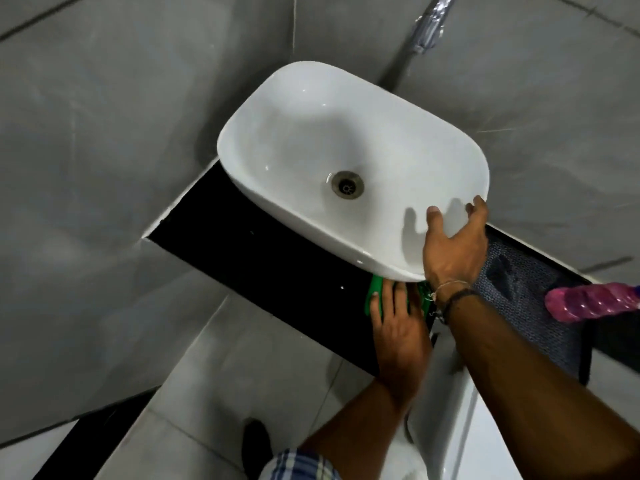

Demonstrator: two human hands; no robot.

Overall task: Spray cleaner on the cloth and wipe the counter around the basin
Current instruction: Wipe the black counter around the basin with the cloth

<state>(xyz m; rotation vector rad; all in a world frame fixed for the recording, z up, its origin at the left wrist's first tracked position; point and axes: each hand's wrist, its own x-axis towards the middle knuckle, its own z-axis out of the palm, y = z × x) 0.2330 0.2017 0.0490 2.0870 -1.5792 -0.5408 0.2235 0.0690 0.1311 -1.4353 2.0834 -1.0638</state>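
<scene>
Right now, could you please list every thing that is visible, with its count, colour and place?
basin: one, white, on the counter, centre
drain: one, metal, in the basin floor
counter: one, black, under the basin
cloth: one, green, on the counter under the left hand
mat: one, dark patterned, on the counter at right
bottle: one, pink, lying at the right edge
pipe: one, silvery, on the wall, top right
walls: grey tiles, behind the basin
left hand: flat on the cloth
right hand: gripping the basin's near rim
</scene>
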